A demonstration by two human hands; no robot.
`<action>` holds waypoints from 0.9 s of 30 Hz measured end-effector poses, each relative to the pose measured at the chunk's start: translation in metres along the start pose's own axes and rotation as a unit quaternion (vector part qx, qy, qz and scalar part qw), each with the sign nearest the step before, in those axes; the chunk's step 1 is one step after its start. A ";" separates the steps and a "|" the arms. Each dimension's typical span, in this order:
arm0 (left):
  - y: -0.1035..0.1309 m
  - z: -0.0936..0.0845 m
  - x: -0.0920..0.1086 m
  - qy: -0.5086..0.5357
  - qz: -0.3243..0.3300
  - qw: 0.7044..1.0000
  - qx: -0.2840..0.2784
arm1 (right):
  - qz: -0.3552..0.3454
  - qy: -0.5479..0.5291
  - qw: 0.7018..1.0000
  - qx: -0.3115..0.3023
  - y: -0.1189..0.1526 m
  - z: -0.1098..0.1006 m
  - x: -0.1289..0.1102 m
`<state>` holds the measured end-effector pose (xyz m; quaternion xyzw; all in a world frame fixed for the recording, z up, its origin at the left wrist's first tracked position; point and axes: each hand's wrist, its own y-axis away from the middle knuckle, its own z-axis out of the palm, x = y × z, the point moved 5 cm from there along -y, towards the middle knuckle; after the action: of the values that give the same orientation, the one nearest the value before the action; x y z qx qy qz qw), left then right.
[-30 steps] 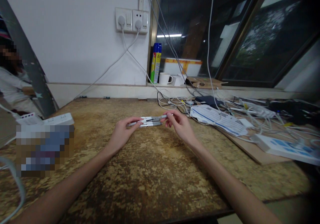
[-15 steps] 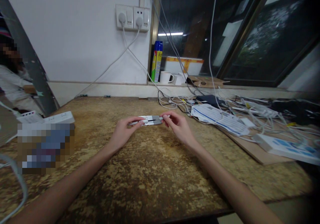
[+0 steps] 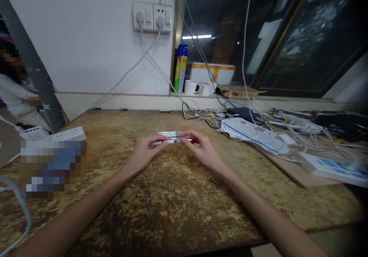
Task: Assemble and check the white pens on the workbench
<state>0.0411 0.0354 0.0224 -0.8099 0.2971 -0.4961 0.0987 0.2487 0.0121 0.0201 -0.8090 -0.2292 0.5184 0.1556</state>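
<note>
A white and grey pen (image 3: 172, 140) is pinched between my left hand (image 3: 145, 149) at one end and my right hand (image 3: 199, 146) at the other. Its tip pokes out past the right fingers. Just behind it are more slim pens (image 3: 168, 133) of the same colours, side by side; my fingers cover part of them, and whether they rest on the table or in my grip I cannot tell. Both hands are over the middle of the worn wooden table (image 3: 161, 195), with fingers closed.
At the left are a white power strip (image 3: 69, 134) and a blurred-out item (image 3: 54, 167). Printed paper (image 3: 253, 134), tangled cables (image 3: 198, 115) and a white-and-blue box (image 3: 330, 169) lie at the right. A spray can (image 3: 181, 69) and mug (image 3: 191, 87) stand on the sill. A person (image 3: 14, 92) is far left.
My right fingers have shifted slightly left along the pens. The near pen now shows a little apart from those behind it. The view has tilted very slightly.
</note>
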 end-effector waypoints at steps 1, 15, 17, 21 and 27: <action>0.000 0.001 0.000 -0.001 0.005 1.000 -0.005 | 0.012 -0.008 1.000 -0.009 0.000 0.001 0.001; 0.002 0.006 0.000 0.013 0.008 1.000 -0.023 | 0.057 -0.026 0.997 -0.048 0.001 0.003 0.007; 0.002 0.006 -0.002 0.015 -0.003 1.000 -0.019 | 0.049 -0.012 0.998 -0.042 0.001 0.003 0.005; 0.002 0.006 -0.003 0.016 -0.004 1.000 -0.019 | 0.016 -0.012 0.999 -0.035 0.001 0.004 -0.001; 0.002 0.007 0.000 0.016 -0.003 1.000 -0.013 | 0.067 -0.009 0.997 -0.044 0.003 0.004 0.008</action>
<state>0.0463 0.0326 0.0180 -0.8039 0.3021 -0.5058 0.0818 0.2481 0.0139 0.0105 -0.8241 -0.1988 0.5239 0.0826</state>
